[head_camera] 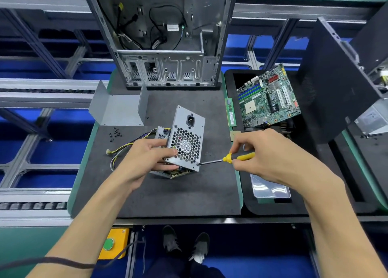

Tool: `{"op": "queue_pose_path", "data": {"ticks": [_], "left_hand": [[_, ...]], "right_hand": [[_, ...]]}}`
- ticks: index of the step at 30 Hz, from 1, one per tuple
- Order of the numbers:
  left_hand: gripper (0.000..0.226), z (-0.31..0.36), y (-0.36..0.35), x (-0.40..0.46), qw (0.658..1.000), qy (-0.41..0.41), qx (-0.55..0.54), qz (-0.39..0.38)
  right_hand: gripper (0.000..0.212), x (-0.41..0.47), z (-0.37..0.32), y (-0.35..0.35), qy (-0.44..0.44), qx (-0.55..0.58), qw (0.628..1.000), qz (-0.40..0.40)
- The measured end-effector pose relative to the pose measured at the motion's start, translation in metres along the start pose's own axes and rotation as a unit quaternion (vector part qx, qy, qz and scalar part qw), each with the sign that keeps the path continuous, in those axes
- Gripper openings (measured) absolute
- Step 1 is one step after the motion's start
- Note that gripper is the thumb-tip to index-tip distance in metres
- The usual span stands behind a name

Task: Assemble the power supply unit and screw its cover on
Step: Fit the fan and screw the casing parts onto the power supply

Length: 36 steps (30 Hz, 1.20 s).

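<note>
1. Grey perforated-steel power supply unit (184,143) is at frame centre, tilted up on one edge over the dark foam-covered tabletop (168,193). Fan grille and black mains socket face the camera.
2. Left hand (144,158) grips the unit from its left side, thumb on the grille face, fingers curled under the lower edge.
3. Right hand (266,151) is wrapped around the yellow-handled screwdriver (228,158). The tip sits at the lower right corner of the grille face, on what looks like a screw; too small to tell how far it is seated.
4. Done, as I read it: fan and internals are in the housing, and the grille panel sits on the body. One corner fastener is in progress.
5. Not done: the grey bent sheet-metal cover (119,109) lies apart, upper left of the unit, open side up. The unit's underside is open, circuit board visible at the bottom edge.
6. Loose black screws (115,133) lie in a small cluster left of the unit, just below the cover, so several fasteners are unused.
7. Yellow and black cable bundle (126,149) trails left from the unit onto the tabletop; it needs routing clear before the cover goes on.
8. Estimate: early-to-mid stage. Remaining: finish the panel screws, fit the cover, screw it down.
</note>
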<state>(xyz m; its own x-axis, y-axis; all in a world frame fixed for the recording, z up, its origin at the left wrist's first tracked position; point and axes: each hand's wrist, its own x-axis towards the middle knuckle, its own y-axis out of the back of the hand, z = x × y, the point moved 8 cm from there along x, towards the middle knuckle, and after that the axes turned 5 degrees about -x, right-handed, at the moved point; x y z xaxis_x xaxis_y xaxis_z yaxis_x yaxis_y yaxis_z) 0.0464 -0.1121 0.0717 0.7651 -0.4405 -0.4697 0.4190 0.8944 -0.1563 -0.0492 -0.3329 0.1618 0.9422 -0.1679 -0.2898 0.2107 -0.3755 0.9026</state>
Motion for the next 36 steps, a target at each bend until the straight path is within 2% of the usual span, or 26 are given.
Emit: {"op": "queue_pose_path", "data": {"ticks": [5, 9, 11, 14, 17, 22, 24, 26, 30, 36], "left_hand": [[0.015, -0.001, 0.002, 0.002, 1.0, 0.0, -0.002, 0.004], [0.013, -0.003, 0.001, 0.002, 1.0, -0.002, 0.002, 0.002], [0.013, -0.003, 0.001, 0.002, 1.0, -0.003, 0.0, 0.004], [0.014, -0.002, 0.002, 0.001, 1.0, -0.005, -0.01, 0.015], [0.015, -0.002, 0.002, 0.0, 1.0, -0.002, -0.005, 0.007], [0.013, -0.001, 0.002, -0.001, 1.0, 0.0, -0.013, 0.018], [0.013, -0.001, 0.003, -0.002, 1.0, 0.0, -0.016, 0.022], [0.013, -0.002, 0.004, -0.002, 1.0, 0.001, -0.014, 0.019], [0.014, -0.002, 0.004, -0.001, 1.0, 0.003, -0.012, 0.015], [0.015, -0.002, 0.002, -0.001, 1.0, 0.002, -0.005, 0.012]], "right_hand": [[0.01, -0.003, -0.016, 0.004, 0.012, -0.05, 0.999, 0.001], [0.039, -0.002, -0.03, 0.006, 0.017, -0.122, 0.992, 0.005], [0.037, -0.002, -0.034, 0.005, 0.016, -0.131, 0.991, 0.001], [0.021, -0.006, -0.04, 0.004, 0.028, -0.1, 0.994, -0.03], [0.019, -0.009, -0.044, 0.005, 0.032, -0.115, 0.991, -0.056], [0.047, 0.0, -0.045, 0.003, -0.005, -0.161, 0.985, -0.054], [0.043, 0.001, -0.043, -0.001, -0.019, -0.155, 0.986, -0.064], [0.031, -0.001, -0.043, -0.004, -0.014, -0.147, 0.986, -0.082], [0.025, -0.003, -0.046, -0.006, -0.002, -0.144, 0.984, -0.107], [0.032, 0.002, -0.044, -0.006, -0.014, -0.151, 0.981, -0.121]]}}
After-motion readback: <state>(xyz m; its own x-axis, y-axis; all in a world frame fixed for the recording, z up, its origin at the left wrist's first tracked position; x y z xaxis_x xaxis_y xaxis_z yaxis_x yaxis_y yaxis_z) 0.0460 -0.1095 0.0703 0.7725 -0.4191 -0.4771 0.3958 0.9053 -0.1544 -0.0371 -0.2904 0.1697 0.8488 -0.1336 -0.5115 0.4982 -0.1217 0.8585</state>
